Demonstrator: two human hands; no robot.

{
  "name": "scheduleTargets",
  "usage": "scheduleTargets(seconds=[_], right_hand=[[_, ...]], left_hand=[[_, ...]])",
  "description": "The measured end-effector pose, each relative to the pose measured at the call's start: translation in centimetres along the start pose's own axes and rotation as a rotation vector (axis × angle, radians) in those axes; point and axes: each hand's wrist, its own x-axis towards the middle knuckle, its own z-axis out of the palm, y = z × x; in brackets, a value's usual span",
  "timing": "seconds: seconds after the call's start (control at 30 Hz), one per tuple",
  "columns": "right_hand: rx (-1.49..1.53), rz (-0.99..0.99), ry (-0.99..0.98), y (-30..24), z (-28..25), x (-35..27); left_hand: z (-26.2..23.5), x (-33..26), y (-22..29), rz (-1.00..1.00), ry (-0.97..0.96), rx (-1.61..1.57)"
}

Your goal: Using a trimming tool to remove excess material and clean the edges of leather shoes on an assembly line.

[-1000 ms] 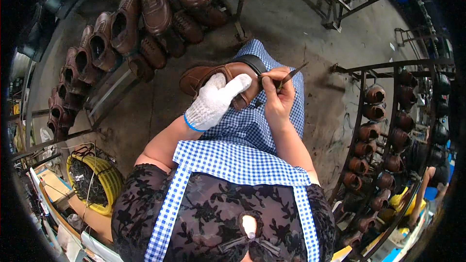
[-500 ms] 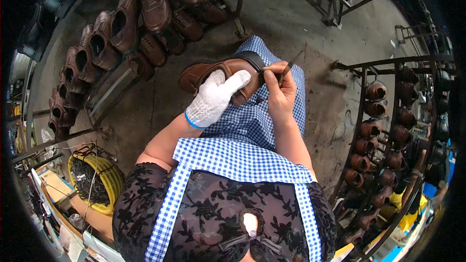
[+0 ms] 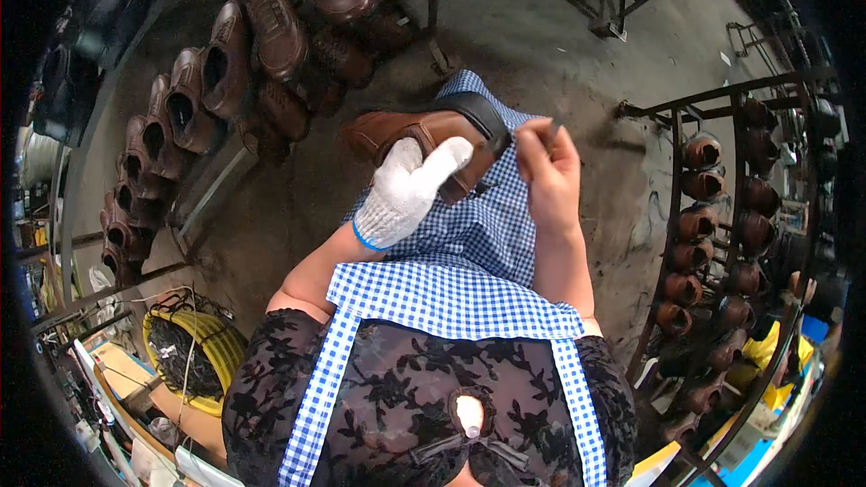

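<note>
My left hand point(image 3: 404, 188), in a white knitted glove with a blue cuff, is closed around a brown leather shoe point(image 3: 374, 130). The shoe lies on its side above my lap, its toe pointing left and its black sole point(image 3: 483, 117) facing away from me. My bare right hand point(image 3: 553, 173) is just right of the heel, apart from the shoe. Its fingers are closed on a thin dark tool point(image 3: 552, 133). Most of that tool is hidden by the fingers, and its kind cannot be made out.
A blue checked apron point(image 3: 487, 234) covers my lap. Brown shoes point(image 3: 225, 59) hang on a metal rack at the left. More shoes point(image 3: 695, 224) fill a rack at the right. A yellow basket point(image 3: 230, 352) with dark scraps stands at lower left, beside cardboard point(image 3: 126, 362).
My right hand has drawn away from the heel toward the right, with the dark tool still in its fingers. The left hand keeps its grip, and the shoe has shifted slightly right.
</note>
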Motion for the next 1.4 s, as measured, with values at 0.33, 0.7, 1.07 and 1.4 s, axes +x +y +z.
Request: scheduleTargets(seconds=[0.33,0.7,1.07,1.4], right_hand=[[-0.644,-0.370,-0.091,-0.5,1.6,-3.0],[-0.724,-0.469,-0.041,-0.6,4.4,-2.0],[-0.729,-0.430,-0.045,0.2,5.6,-2.5],[-0.682,-0.419,-0.087,-0.1,6.3,-2.3]], left_hand=[[1.0,1.2,-0.3,0.316,0.223,-0.012],[1.3,1.8,-1.0,0.493,0.357,0.220],[-0.4,2.9,-6.5,0.683,0.477,0.819],[-1.6,2.9,-6.4,0.706,0.441,1.138]])
